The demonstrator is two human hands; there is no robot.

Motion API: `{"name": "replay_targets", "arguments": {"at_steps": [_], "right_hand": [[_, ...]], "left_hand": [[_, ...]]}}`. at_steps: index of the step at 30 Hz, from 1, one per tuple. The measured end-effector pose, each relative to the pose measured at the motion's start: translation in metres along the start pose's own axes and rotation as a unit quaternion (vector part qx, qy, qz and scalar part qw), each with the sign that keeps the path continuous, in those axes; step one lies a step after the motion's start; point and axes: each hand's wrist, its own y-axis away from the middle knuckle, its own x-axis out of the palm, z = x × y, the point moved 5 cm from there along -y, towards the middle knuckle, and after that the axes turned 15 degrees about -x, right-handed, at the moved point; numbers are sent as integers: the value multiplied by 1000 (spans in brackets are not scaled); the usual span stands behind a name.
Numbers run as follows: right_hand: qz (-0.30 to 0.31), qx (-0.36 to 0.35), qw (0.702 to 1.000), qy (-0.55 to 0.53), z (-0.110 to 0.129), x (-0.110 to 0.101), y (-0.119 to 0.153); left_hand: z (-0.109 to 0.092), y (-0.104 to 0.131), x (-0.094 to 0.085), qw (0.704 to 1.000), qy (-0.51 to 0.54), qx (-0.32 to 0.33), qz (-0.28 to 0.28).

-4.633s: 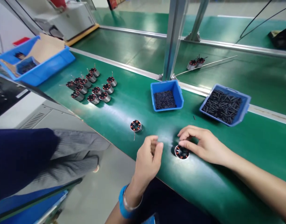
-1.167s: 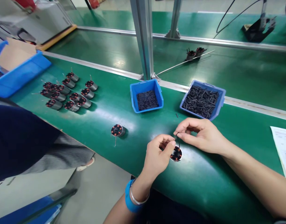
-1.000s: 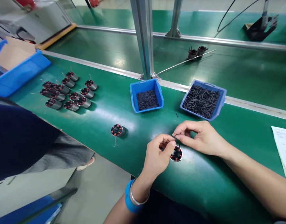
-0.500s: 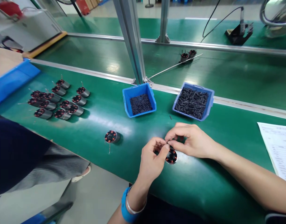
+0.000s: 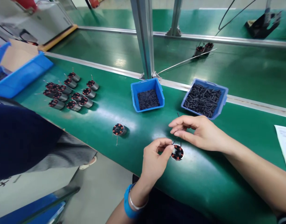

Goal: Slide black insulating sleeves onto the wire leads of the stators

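A motor stator with copper windings and a black core stands on the green bench in front of me. My left hand has its thumb and fingers closed at the stator's left edge. Thin dark leads stick up from the stator's far side, partly behind my fingertips. My right hand hovers just beyond and to the right of it, thumb and fingers apart, with nothing visible in them. Past that hand is the blue bin of thicker black tubes; a second blue bin holds finer black pieces.
One stator stands alone left of my hands, and several more are grouped farther left. A metal post rises behind the bins. Paper lies at the right edge. Another person's dark sleeve is at the left.
My right hand has drawn back from the left fingertips and its fingers have parted. My left hand stays at the stator. The whole view has shifted slightly.
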Motion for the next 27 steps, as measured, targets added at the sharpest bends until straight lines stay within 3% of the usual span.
{"name": "replay_targets", "arguments": {"at_steps": [4,12,19,24,27], "right_hand": [[28,-9,1000,-9,-2,12,-6],[54,-8,998,-35,2,17,-12],[125,-16,992,-13,6,23,-15],[191,-16,980,61,6,24,-13],[172,-21,982,73,6,17,-9]], "left_hand": [[-4,-1,3,998,51,-19,-25],[-5,-1,4,999,42,5,-27],[-1,0,5,999,45,18,-22],[-2,6,2,998,-25,51,-13],[-4,10,2,995,-67,67,1]]}}
